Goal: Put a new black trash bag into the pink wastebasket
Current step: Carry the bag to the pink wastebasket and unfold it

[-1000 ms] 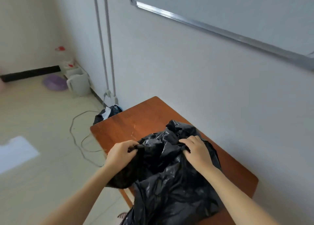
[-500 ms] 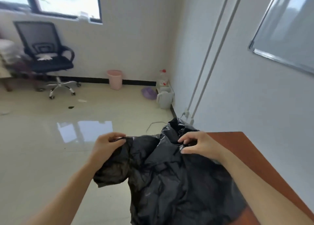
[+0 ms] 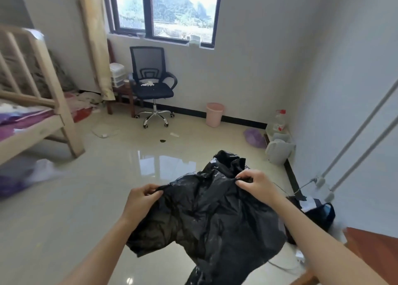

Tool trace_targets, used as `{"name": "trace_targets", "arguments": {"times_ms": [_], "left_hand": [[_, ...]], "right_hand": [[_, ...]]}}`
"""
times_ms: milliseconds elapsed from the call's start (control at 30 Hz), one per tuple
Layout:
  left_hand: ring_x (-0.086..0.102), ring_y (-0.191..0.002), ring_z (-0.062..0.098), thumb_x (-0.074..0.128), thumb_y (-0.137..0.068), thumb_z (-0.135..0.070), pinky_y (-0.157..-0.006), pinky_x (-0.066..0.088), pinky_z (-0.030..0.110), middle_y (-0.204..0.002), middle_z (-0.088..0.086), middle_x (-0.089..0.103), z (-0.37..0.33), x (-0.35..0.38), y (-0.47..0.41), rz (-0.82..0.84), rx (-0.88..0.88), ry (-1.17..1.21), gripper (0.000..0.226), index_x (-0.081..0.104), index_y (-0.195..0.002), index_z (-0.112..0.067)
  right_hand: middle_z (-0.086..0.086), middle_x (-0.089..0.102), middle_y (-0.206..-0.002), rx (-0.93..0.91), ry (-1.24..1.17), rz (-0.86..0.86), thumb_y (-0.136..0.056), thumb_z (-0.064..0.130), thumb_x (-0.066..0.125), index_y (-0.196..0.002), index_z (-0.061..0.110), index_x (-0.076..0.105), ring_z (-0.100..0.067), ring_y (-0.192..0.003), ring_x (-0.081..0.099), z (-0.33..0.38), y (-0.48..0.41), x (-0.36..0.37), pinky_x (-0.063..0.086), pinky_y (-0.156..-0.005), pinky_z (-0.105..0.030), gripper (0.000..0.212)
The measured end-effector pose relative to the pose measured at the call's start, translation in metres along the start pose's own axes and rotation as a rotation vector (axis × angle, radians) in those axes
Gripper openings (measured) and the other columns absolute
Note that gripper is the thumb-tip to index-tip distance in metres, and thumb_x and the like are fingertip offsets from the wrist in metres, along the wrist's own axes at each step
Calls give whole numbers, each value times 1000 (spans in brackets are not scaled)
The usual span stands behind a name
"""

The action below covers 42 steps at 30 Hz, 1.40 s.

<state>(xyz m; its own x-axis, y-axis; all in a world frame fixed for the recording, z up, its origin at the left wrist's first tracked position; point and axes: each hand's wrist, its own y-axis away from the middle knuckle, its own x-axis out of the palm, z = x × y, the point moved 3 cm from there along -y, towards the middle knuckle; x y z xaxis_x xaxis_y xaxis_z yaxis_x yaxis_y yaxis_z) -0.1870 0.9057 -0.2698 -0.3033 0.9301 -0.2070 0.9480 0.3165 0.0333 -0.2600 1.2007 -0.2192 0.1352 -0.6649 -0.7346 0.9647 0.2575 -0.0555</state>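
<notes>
A crumpled black trash bag (image 3: 211, 215) hangs in the air in front of me, held by its upper edge. My left hand (image 3: 141, 200) pinches the edge on the left side. My right hand (image 3: 256, 183) pinches it on the right, a little higher and farther out. The pink wastebasket (image 3: 214, 114) stands upright on the floor against the far wall, below the window and to the right of the office chair. It is far from both hands and looks empty from here.
A black office chair (image 3: 154, 84) stands left of the wastebasket. A wooden bed frame (image 3: 41, 95) fills the left side. A white kettle (image 3: 279, 150), a purple basin (image 3: 255, 137) and bottles sit along the right wall. A dark bag (image 3: 321, 213) and the brown table corner (image 3: 370, 246) are at my lower right.
The view has swung left from the table to the open room, bringing the wastebasket, chair and bed into sight. The bag has come off the table with both hands still pinching its edge.
</notes>
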Motion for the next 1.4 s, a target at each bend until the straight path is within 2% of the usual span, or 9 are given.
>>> {"name": "trace_targets", "arguments": {"times_ms": [133,267,500,633,867,1067,1233,1333,1400], "left_hand": [[59,-62,15,64,-80,-3,-56,48,15,-53,-11,67,12,-4,-41,-42,-30,-15,26,69,-64,-22],[59,-63,17,64,-80,-4,-65,46,28,-64,-1,68,18,3,-88,-54,-66,-25,26,68,-62,-23],[61,-66,22,64,-80,-4,-72,47,32,-67,5,68,12,14,-191,-86,-101,-110,24,68,-64,-21],[61,-69,22,64,-79,-5,-76,47,34,-71,9,70,13,15,-239,-138,-120,-141,19,69,-68,-19],[61,-70,23,64,-79,-5,-72,46,31,-74,12,70,35,-1,-328,-153,-189,-186,18,67,-66,-18],[58,-69,21,63,-79,-3,-74,43,29,-67,7,64,29,-6,-455,-100,-137,-162,14,66,-70,-13],[55,-64,19,62,-79,-1,-67,42,30,-62,1,61,3,2,-565,-7,-69,-170,27,62,-62,-22],[51,-59,11,62,-80,0,-60,40,20,-60,-4,58,-2,23,-615,50,-40,-184,28,60,-63,-23],[51,-58,10,62,-80,0,-58,39,19,-60,-4,57,3,47,-642,96,-57,-190,28,60,-62,-22]], "right_hand": [[-2,66,-81,45,35,-49,-80,11,65,-86,8,71,-21,-84,62,-6,-46,12,48,-83,-35,9],[-4,67,-79,65,29,-49,-80,10,66,-84,8,71,-21,-81,62,-21,-99,18,47,-79,-32,7],[-2,65,-75,41,-57,-28,-80,9,65,-77,17,66,-18,-75,58,-35,-219,26,41,-71,-27,9],[-3,65,-76,29,-56,-15,-80,11,65,-82,11,69,-18,-75,58,-39,-284,33,40,-70,-26,5],[-2,64,-78,-2,-38,64,-81,10,65,-88,7,70,-17,-78,58,-35,-389,74,40,-72,-25,9],[-3,63,-81,14,6,71,-80,7,64,-86,6,70,-17,-81,58,-26,-487,83,42,-74,-27,9],[1,63,-82,95,75,-6,-81,10,63,-89,9,70,-14,-82,57,-21,-561,63,46,-80,-30,11],[2,62,-84,172,96,-17,-81,10,62,-92,9,70,-14,-84,58,-38,-590,56,46,-83,-31,14],[3,62,-85,225,117,6,-80,9,62,-93,10,69,-16,-87,58,-57,-604,54,47,-85,-33,14]]}}
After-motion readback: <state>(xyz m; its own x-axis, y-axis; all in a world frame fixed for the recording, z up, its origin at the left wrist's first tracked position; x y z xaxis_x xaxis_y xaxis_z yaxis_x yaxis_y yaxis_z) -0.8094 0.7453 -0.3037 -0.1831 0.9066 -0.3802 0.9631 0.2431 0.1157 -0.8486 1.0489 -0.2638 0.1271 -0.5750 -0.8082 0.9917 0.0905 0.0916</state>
